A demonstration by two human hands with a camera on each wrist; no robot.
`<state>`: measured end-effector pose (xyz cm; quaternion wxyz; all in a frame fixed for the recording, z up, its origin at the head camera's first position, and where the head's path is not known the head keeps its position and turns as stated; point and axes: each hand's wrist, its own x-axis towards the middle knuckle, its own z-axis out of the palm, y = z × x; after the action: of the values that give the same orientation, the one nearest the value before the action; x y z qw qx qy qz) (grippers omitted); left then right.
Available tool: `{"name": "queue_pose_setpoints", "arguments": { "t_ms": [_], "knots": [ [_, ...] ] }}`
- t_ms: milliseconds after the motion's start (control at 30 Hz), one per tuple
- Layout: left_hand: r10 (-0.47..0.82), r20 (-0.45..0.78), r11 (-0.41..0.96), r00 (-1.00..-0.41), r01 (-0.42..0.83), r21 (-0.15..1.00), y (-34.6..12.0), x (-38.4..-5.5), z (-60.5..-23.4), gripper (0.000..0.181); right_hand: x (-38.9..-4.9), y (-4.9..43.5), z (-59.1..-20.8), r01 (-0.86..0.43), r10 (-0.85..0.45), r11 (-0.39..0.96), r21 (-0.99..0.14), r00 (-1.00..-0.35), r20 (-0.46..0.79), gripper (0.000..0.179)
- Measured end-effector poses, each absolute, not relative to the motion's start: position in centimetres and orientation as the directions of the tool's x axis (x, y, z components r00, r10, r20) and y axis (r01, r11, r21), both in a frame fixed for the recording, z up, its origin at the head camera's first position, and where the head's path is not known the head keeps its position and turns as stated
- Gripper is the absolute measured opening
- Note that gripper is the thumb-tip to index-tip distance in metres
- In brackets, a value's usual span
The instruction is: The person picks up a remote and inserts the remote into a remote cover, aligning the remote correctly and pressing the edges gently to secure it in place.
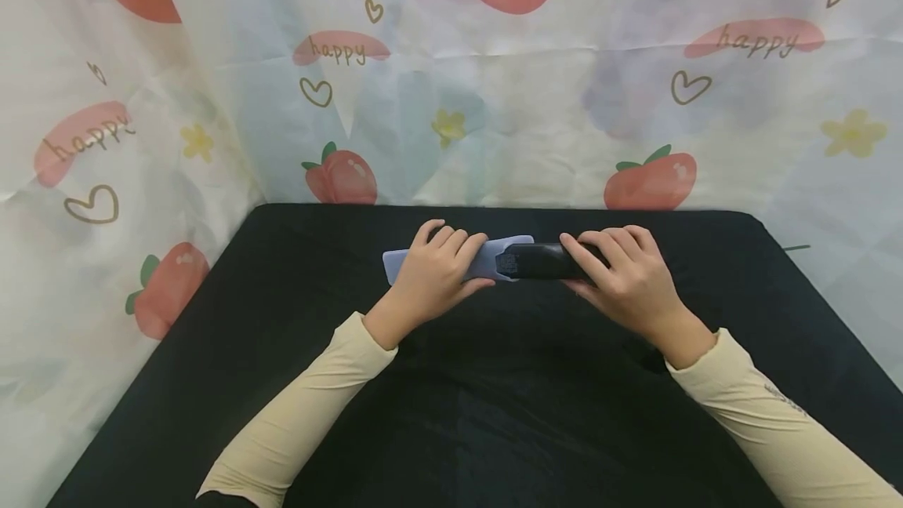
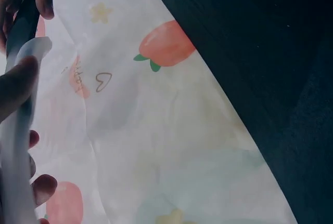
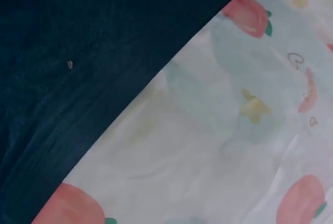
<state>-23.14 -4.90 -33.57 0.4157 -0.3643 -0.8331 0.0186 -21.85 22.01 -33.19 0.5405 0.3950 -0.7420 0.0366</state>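
A long light blue sleeve and a slim black bar with small print meet end to end above the black table. The bar's left end sits within the sleeve's notched, flared mouth. My left hand grips the sleeve, fingers over its far side and thumb along the near side. On the right, my right hand holds the bar by its other end, which its fingers partly hide. In the left wrist view the sleeve looks pale, and the bar runs up from it. The right wrist view shows neither hand.
A black cloth covers the table. Behind it and at the sides hangs a pale curtain printed with peaches, hearts and flowers. The table's far edge lies just beyond the hands.
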Motion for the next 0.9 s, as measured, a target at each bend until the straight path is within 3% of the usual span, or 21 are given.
{"name": "queue_pose_setpoints", "arguments": {
  "t_ms": [67,167,233,300,433,600,700,900],
  "knots": [
    [0.617,0.694,0.740,-0.371,0.573,-0.351,-4.9,-23.2,-33.7,0.055,-21.6,22.3,-32.8,-0.623,-0.564,0.695,0.360,-0.161,0.810,0.037],
    [0.613,0.701,0.750,-0.364,0.548,-0.370,-4.8,-23.2,-34.0,0.056,-21.4,22.8,-32.0,-0.598,-0.562,0.730,0.330,-0.252,0.788,0.054],
    [0.619,0.694,0.751,-0.366,0.533,-0.389,-4.6,-23.2,-34.1,0.058,-21.3,22.9,-31.4,-0.596,-0.558,0.738,0.317,-0.273,0.784,0.061],
    [0.625,0.686,0.753,-0.374,0.519,-0.403,-4.2,-23.2,-34.3,0.060,-21.3,22.9,-30.9,-0.599,-0.564,0.730,0.328,-0.259,0.784,0.054],
    [0.608,0.699,0.769,-0.377,0.499,-0.400,-3.7,-23.3,-34.7,0.053,-21.7,22.5,-30.3,-0.605,-0.585,0.693,0.392,-0.155,0.796,0.034],
    [0.606,0.722,0.755,-0.334,0.526,-0.391,-3.6,-23.3,-35.2,0.040,-22.2,22.3,-29.7,-0.588,-0.666,0.622,0.517,-0.051,0.744,0.037],
    [0.629,0.712,0.731,-0.312,0.551,-0.403,-3.8,-23.2,-35.4,0.040,-22.3,22.3,-29.3,-0.612,-0.728,0.556,0.562,-0.034,0.684,0.039],
    [0.648,0.689,0.713,-0.324,0.576,-0.399,-3.7,-23.0,-35.5,0.043,-22.6,22.3,-28.7,-0.648,-0.781,0.488,0.584,-0.025,0.624,0.042]
  ]
}}
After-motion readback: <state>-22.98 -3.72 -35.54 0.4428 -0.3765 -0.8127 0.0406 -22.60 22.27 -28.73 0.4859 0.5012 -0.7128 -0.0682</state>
